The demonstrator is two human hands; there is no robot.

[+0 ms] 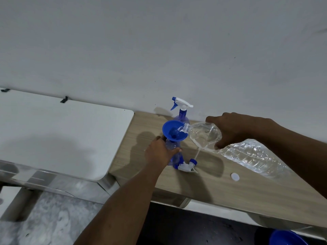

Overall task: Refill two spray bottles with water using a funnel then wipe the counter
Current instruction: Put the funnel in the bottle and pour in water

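Note:
A blue funnel (174, 131) sits in the neck of an open blue spray bottle (174, 152) on the wooden counter (230, 191). My left hand (160, 152) grips that bottle's body. My right hand (235, 129) grips a large clear water bottle (247, 154), tilted with its mouth over the funnel's rim. The removed white and blue spray head (187, 166) with its tube lies on the counter beside the bottle. A second blue spray bottle (182, 112) with its trigger head on stands behind, near the wall.
A white bottle cap (235, 176) lies on the counter to the right. A white table (62, 131) adjoins the counter on the left. A blue round object (286, 238) shows at the bottom right, below the counter edge.

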